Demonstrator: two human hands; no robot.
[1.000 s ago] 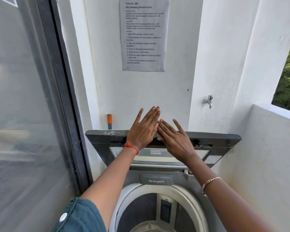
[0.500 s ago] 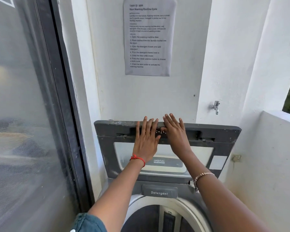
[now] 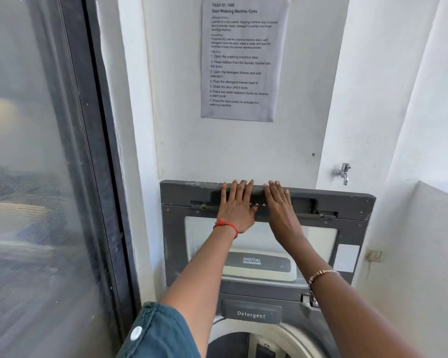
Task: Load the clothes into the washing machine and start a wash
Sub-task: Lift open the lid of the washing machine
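washing machine (image 3: 303, 329): top-loader, lower centre of the frame, set against the white wall.

lid (image 3: 173, 241): raised and standing upright, centre of the frame, its top edge at the wall. judged step: opening the machine, the first stage of the task, near complete.

drum (image 3: 230, 344): mouth open at the bottom edge of the frame. only the rear part shows, dark, and no laundry is seen in it. loading is judged not yet begun.

clothes: none in view. their place cannot be told.

left hand (image 3: 237, 205) and right hand (image 3: 279, 205): side by side, palms flat on the lid's upper band. the fingers (image 3: 234, 189) are straight and released, their tips at the lid's top edge. they press and grasp nothing.

detergent drawer (image 3: 251, 315): labelled, just below the lid's hinge side and above the drum mouth. it appears pushed in, and its contents are hidden.

next move, as judged: confirm the lid stays up unaided before both hands come off, since a falling lid would strike arms reaching into the drum. then fetch the clothes and drop them through the mouth.
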